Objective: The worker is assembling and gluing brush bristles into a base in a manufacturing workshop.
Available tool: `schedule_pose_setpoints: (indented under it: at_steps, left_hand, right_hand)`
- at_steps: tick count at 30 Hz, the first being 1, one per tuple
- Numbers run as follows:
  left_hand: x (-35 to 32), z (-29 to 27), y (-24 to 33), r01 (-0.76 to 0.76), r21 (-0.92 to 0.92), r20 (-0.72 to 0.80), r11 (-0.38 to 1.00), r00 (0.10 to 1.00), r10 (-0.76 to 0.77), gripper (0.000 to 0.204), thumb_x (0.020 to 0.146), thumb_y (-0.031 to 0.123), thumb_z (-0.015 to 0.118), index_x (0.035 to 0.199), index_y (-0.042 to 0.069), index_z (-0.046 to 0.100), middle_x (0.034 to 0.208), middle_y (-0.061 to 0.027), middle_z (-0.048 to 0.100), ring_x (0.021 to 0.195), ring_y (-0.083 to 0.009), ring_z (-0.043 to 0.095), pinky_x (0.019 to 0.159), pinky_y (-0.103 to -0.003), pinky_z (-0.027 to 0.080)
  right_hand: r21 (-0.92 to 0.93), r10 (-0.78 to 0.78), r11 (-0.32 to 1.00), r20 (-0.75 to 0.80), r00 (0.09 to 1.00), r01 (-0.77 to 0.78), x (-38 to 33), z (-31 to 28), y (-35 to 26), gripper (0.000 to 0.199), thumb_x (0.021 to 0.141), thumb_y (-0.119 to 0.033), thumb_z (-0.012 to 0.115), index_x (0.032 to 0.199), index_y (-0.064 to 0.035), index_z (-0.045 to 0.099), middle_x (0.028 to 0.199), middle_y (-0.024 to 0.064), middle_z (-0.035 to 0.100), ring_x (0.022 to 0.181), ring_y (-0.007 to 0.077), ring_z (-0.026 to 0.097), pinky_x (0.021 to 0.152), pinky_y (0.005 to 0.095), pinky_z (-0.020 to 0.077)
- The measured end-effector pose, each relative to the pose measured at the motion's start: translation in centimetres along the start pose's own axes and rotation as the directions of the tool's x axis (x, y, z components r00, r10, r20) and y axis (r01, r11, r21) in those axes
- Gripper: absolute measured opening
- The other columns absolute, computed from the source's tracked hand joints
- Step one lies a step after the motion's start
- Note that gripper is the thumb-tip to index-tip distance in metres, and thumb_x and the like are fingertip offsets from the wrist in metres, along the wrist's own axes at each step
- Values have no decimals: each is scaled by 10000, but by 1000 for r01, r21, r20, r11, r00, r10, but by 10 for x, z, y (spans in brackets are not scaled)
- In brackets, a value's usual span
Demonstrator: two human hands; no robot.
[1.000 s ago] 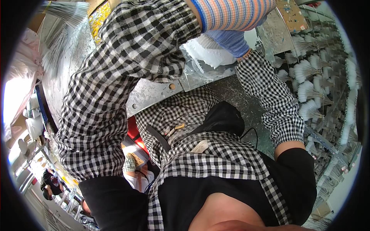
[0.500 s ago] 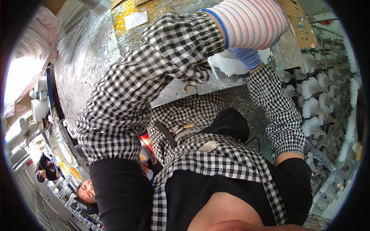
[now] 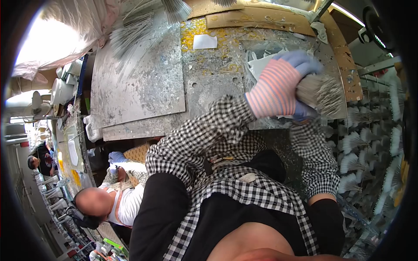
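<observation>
My left hand, in a striped knit glove with blue fingers, reaches across the tabletop and wraps round a thick bundle of thin grey wires. The bundle's loose ends fan out to the right. Close below it, my right hand in a blue glove holds the bundle's near side; it is partly hidden and blurred. Beyond my left hand lies a plate smeared with white paste.
Long thin wires lie at the far left of the table on a grey board. A white paper rests on yellow stains. Cardboard strips line the back. Fanned bundles hang at right. A co-worker sits at left.
The view has shifted, showing more of the table and the co-worker. My hands now appear lower, and the grey wire bundle has come into sight between them, away from the white paste.
</observation>
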State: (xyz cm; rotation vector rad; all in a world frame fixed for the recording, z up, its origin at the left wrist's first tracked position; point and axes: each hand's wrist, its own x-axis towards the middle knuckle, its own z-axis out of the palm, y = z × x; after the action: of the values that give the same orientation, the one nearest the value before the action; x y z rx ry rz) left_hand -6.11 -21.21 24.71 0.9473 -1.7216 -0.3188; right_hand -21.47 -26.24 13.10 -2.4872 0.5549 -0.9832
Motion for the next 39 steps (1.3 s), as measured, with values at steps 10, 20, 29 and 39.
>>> schedule_pose_setpoints:
  at_steps: [10,20,29,39]
  left_hand:
    - [-24,-94,4,-75,569,492,819,829,-265,313,678,244,782,912,102,630,1017,-77,692,975,-298,658,879,-434,488]
    - [-52,-129,-25,-94,797,550,597,523,-652,289,707,188,761,949,84,641,840,-105,681,843,-315,672,798,-425,505]
    - [-22,-170,8,687,49,36,725,725,-688,314,794,226,783,971,1,655,762,-73,685,662,-139,622,661,-313,526]
    - [-20,-169,-11,585,-54,-65,809,807,-587,187,798,119,787,877,11,656,756,-8,666,683,-71,584,629,-255,486]
  right_hand:
    - [339,183,914,144,973,-222,74,22,-17,394,879,-309,649,1217,-112,606,1185,139,618,1127,298,571,1008,390,437]
    - [-560,302,825,323,897,-76,182,98,60,219,877,-289,588,1025,-202,724,1034,78,678,991,279,639,847,419,524]
    - [-596,183,803,222,958,-15,189,98,62,200,905,-237,550,978,-94,670,964,113,659,949,289,640,798,402,530]
    - [34,-164,986,-19,986,165,176,2,-101,151,905,-153,624,980,-28,584,864,123,600,783,302,624,718,392,511]
